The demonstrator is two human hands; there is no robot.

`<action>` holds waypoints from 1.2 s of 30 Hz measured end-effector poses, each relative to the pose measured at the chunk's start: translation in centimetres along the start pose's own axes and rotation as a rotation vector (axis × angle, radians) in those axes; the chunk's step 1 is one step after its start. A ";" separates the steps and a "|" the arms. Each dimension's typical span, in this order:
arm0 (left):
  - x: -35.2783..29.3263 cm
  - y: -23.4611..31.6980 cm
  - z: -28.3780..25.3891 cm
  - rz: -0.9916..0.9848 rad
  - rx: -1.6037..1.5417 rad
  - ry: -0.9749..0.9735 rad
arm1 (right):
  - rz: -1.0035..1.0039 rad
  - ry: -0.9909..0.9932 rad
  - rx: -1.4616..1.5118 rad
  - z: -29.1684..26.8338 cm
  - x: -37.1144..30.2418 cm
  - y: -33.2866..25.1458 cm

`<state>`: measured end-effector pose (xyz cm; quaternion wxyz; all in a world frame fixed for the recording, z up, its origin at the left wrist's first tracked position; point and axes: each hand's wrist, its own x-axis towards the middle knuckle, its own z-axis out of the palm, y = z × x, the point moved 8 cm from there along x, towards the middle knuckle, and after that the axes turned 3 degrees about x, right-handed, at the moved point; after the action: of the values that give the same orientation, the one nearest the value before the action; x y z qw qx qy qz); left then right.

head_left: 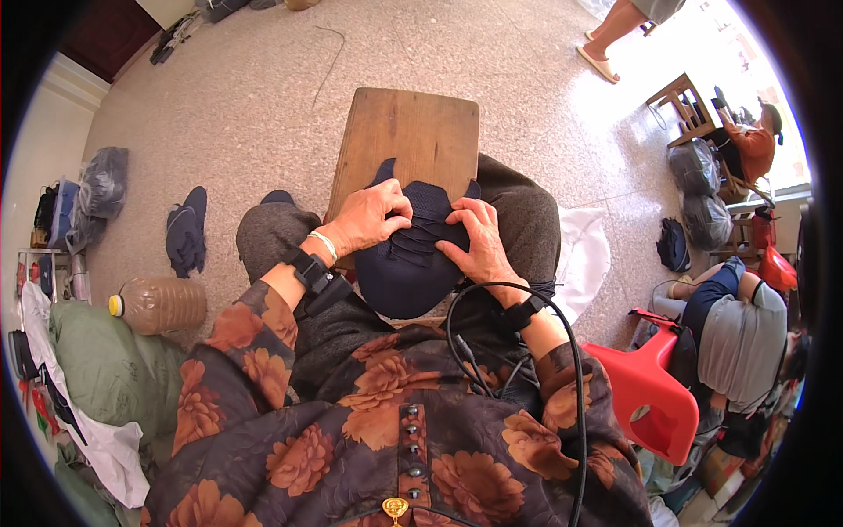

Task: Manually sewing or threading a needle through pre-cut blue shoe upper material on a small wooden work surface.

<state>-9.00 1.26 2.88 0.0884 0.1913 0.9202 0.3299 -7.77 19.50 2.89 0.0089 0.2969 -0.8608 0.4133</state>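
A navy shoe upper [399, 285] with dark laces [414, 241] criss-crossed over its middle lies across the near end of a wooden board [413, 127], its rounded toe toward me. On its left side my left hand [369, 218] is closed, thumb and fingers pinched together at the lacing. My right hand [483, 244] grips the right side, thumb and forefinger bent toward the lace rows. The fingertips partly cover what they pinch. Two narrow ends of the upper point away from me past the hands.
A black cable [575, 369] loops over my right forearm. Left on the floor lie a bundle of navy pieces [186, 235], a brown-filled plastic jug [162, 305] and a green sack [114, 360]. At right are a red plastic stool [645, 386], white cloth [584, 263], dark bags [705, 220] and several people.
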 end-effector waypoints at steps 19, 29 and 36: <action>-0.6 -0.2 0.2 0.010 -0.008 0.048 | 0.001 0.134 0.033 -1.0 -0.5 -0.1; -0.7 -0.8 -0.6 0.054 -0.146 0.087 | -0.066 0.036 -0.022 -0.2 -0.2 -1.0; -0.7 -0.6 -0.7 0.016 -0.125 0.118 | 0.064 0.052 0.045 -0.6 -0.2 -0.8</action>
<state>-8.72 0.08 3.05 0.0433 0.1730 0.8998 0.3982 -7.31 19.59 3.82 0.0111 0.2584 -0.8598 0.4402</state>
